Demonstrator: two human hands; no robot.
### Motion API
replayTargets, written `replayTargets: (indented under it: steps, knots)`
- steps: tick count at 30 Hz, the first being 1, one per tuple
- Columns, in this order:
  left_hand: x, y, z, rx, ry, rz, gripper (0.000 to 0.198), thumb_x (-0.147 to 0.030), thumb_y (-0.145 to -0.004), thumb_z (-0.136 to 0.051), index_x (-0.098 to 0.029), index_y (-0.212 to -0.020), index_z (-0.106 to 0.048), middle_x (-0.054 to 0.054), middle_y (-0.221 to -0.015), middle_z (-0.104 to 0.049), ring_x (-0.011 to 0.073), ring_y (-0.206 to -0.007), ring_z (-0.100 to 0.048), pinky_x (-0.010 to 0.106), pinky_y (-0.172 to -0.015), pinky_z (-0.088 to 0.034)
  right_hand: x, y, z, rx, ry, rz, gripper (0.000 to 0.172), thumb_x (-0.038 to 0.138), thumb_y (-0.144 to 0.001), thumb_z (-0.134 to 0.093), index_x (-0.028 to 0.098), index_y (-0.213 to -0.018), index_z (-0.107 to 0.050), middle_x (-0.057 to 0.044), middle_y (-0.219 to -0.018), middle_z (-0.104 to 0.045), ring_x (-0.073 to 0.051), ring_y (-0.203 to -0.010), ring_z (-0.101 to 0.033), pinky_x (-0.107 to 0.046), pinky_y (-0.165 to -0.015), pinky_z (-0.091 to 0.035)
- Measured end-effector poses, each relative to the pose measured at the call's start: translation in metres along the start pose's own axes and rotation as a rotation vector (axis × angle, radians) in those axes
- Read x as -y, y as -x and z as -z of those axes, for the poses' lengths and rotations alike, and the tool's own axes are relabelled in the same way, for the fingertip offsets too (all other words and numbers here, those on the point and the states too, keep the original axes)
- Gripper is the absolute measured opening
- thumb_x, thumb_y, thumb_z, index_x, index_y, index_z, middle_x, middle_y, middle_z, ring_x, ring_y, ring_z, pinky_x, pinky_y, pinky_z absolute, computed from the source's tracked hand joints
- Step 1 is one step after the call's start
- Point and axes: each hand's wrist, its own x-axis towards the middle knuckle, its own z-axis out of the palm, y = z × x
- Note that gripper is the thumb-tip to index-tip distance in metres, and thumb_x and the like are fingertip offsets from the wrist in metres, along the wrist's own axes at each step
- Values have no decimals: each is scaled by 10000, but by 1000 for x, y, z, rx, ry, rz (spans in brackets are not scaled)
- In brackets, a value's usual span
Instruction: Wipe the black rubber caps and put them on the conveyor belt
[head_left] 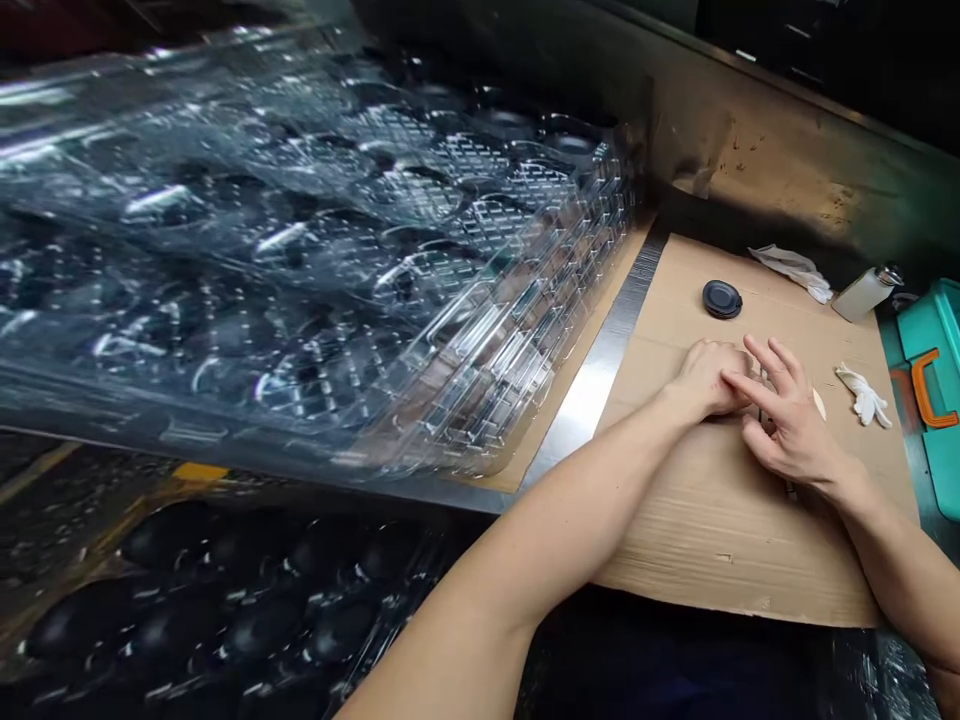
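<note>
Both my hands rest together on a sheet of brown cardboard (697, 520) at the right. My left hand (705, 380) is curled, fingers closed over something small that I cannot make out. My right hand (784, 415) lies just beside it, fingers stretched and spread, touching the left hand's fingertips. A pale thin piece (820, 404) peeks out from behind the right hand. A round black cap-like part (722, 299) lies on the cardboard a little beyond my hands.
A tall stack of clear plastic blister trays (315, 250) fills the left. Dark trays with black round parts (225, 600) sit below. A white cloth (795, 268), small bottle (866, 292), white glove (866, 395) and teal box (937, 380) lie at the right.
</note>
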Motion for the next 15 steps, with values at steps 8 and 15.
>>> replayTargets:
  steps: [8, 15]
  knots:
    - [-1, -4, 0, 5, 1, -34, 433, -414, -991, -441, -177, -923, -796, 152, -1003, -803, 298, -998, -760, 380, -903, -533, 2, 7, 1, 15, 235, -40, 900, 135, -867, -609, 489, -1641, -316, 18, -1784, -171, -419, -1603, -215, -713, -1206, -277]
    - [-1, -5, 5, 48, -11, -31, 439, -425, -996, -443, -176, -969, -804, 158, -1048, -800, 295, -1028, -761, 364, -908, -534, 6, 7, 0, 16, 271, -88, 939, 122, -875, -605, 511, -1654, -254, 15, -1782, -180, -437, -1593, -226, -747, -1193, -267]
